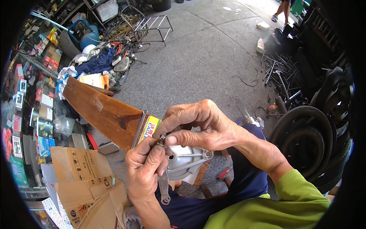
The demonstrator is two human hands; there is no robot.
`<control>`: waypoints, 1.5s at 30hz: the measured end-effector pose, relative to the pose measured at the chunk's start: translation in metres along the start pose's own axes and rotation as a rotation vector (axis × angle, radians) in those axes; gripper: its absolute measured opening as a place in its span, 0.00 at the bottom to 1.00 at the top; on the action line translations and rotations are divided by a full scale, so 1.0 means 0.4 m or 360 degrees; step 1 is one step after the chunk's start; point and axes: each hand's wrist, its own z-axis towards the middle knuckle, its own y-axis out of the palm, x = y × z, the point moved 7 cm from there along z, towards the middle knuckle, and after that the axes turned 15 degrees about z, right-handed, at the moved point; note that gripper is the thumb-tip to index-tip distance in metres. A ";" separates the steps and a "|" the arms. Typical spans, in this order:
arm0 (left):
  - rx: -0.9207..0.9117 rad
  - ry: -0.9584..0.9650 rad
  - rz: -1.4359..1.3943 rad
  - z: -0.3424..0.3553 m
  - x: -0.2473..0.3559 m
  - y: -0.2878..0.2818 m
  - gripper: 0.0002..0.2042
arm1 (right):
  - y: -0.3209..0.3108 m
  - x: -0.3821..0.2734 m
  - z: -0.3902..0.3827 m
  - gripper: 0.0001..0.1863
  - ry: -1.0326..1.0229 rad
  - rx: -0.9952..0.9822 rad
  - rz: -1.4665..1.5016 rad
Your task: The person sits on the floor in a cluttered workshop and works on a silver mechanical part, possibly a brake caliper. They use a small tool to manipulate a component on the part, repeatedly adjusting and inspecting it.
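Just above a silver metal housing (186, 160), my two hands meet at a small dark metal fitting (162, 139), perhaps a nut or bolt. My left hand (145, 164) pinches it between thumb and fingers. From the right, my right hand (204, 124) grips the same fitting with thumb and curled fingers, which partly cover it. A wrench (164, 187) hangs down below my left hand; its upper part is hidden, so I cannot tell whether the palm holds it. Another long metal wrench (140, 128) lies across the wooden bench (103, 110) beside a yellow-green box (151, 126).
Flattened cardboard (82, 168) and a glass case (28, 187) of small boxed goods stand left. Cables (118, 28) and a metal frame (154, 28) lie at the back. Tyres (301, 141) and scattered metal rods (278, 74) are right. Another person's legs (283, 11) show far right.
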 end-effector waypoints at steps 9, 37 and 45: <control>-0.0353 -0.0165 -0.0418 -0.003 -0.021 0.006 0.13 | 0.013 -0.012 -0.001 0.10 -0.0012 -0.0139 -0.0104; 0.0082 -0.0221 0.0452 -0.006 0.002 -0.002 0.11 | -0.015 0.022 -0.006 0.12 0.0151 0.0169 -0.0204; 0.0622 0.0597 0.1537 -0.010 0.054 0.016 0.05 | -0.023 0.041 -0.007 0.11 0.0086 0.0299 -0.0482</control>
